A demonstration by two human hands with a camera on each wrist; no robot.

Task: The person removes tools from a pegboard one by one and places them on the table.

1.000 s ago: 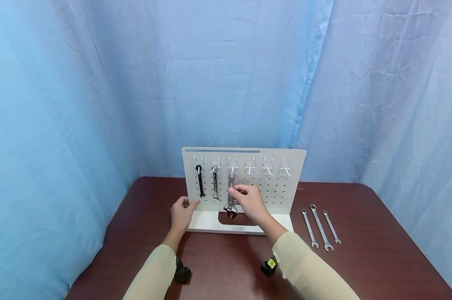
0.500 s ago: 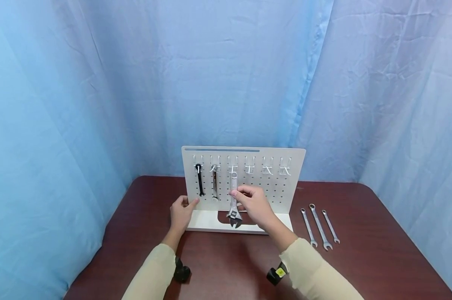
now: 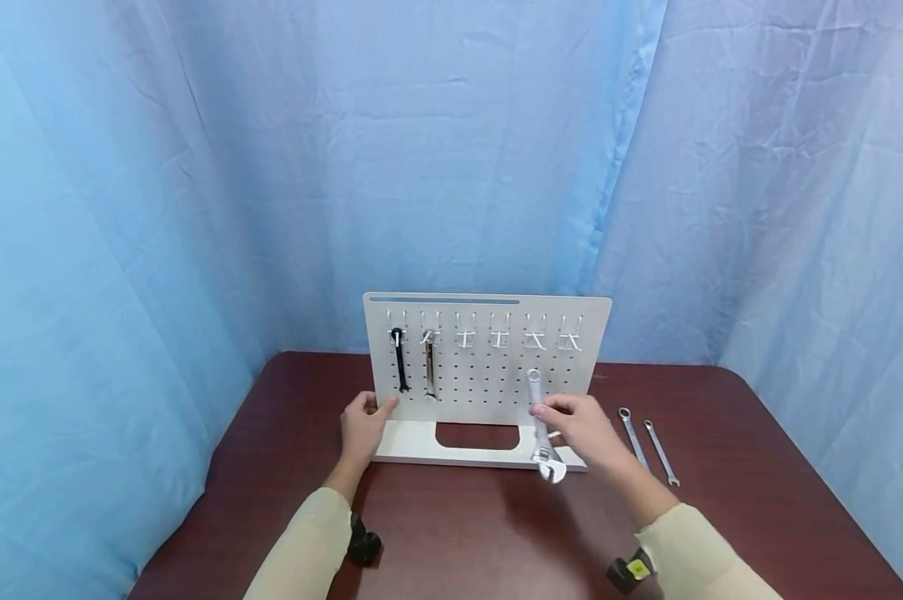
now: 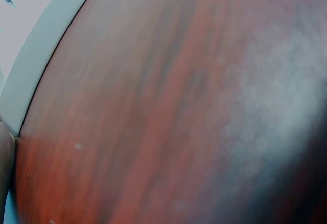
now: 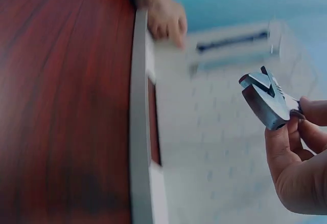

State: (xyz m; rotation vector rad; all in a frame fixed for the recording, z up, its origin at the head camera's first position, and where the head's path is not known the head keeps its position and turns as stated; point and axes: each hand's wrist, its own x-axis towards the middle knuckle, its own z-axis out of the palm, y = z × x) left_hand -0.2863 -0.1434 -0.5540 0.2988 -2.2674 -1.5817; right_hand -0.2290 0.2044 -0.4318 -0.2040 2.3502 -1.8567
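Note:
My right hand (image 3: 582,429) pinches an adjustable wrench (image 3: 541,425) by its handle, jaw end down, in front of the right part of the white pegboard stand (image 3: 489,379). In the right wrist view the wrench head (image 5: 268,98) points away from the fingers. At the board's lower left edge my left hand (image 3: 363,429) grips the stand, thumb on the front face. A black wrench (image 3: 400,362) and a silver wrench (image 3: 430,371) hang from the two leftmost hooks. The left wrist view catches mostly tabletop and the stand's base edge (image 4: 30,65).
Several bare hooks (image 3: 499,337) line the board to the right of the hung wrenches. On the dark red table (image 3: 459,525), combination wrenches (image 3: 663,454) lie right of the stand, partly covered by the right forearm. Blue curtains (image 3: 451,167) surround the table.
My right hand has carried the adjustable wrench from in front of the third hook to the right and slightly down, nearer the board's right side. The left hand has stayed in place.

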